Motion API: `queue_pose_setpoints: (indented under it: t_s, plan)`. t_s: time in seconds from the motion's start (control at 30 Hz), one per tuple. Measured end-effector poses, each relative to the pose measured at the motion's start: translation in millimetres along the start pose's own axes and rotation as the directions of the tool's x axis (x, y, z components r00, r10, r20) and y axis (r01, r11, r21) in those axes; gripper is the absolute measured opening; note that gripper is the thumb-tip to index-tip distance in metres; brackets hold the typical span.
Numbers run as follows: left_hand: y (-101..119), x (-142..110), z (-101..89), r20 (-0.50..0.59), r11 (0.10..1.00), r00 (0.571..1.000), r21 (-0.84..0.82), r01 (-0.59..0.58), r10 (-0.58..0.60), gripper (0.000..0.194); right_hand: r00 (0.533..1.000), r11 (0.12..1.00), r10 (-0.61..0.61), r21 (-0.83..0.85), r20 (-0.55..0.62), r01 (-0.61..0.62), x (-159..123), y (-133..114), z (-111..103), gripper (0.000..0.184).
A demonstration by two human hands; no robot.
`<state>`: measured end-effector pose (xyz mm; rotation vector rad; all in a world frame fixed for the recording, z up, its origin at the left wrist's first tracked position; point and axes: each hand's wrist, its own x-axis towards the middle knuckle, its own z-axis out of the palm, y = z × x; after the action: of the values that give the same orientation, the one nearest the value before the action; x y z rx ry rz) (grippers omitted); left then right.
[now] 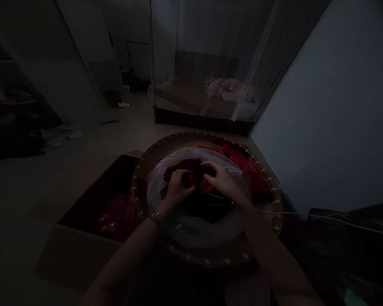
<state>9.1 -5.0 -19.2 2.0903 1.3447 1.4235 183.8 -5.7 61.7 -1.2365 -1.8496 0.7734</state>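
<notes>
The room is very dark. A round woven tray (207, 255) lies in front of me with a clear plastic bag (194, 231) on it. Red pieces (242, 163) are heaped in the bag and on the tray's far side. My left hand (176, 189), with a bangle at the wrist, is curled inside the bag's mouth, fingers closed on red pieces. My right hand (221, 180) reaches in from the right, its fingers pinched on a small dark thing among the red pieces; what it is I cannot make out.
An open cardboard box (83, 250) with more red pieces inside stands left of the tray. A white cable (322, 217) runs off to the right. A bed under a mosquito net (207, 85) stands at the back. A wall rises on the right.
</notes>
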Motion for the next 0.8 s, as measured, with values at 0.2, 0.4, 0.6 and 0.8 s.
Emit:
queue_pose_setpoints:
  t_s: [0.2,0.4,0.6,0.8]
  plan:
    - [0,0,0.3,-0.009,1.000,1.000,-0.006,-0.004,0.004,0.039,0.992,0.981,-0.055,-0.192,-0.113,0.032,-3,-8,7,0.042]
    - [-1,0,0.5,0.009,1.000,1.000,0.018,-0.007,0.007,0.039,0.995,0.903,-0.085,-0.426,-0.049,0.056,-6,-14,17,0.024]
    - [-1,-1,0.6,0.049,0.999,0.999,0.034,0.007,-0.009,0.038,0.993,0.849,-0.027,-0.522,0.118,0.085,-4,-13,18,0.022]
    - [1,-2,1.1,0.069,0.995,0.993,0.006,0.096,-0.096,0.044,0.999,0.939,-0.011,-0.344,0.034,0.022,-1,-8,11,0.029]
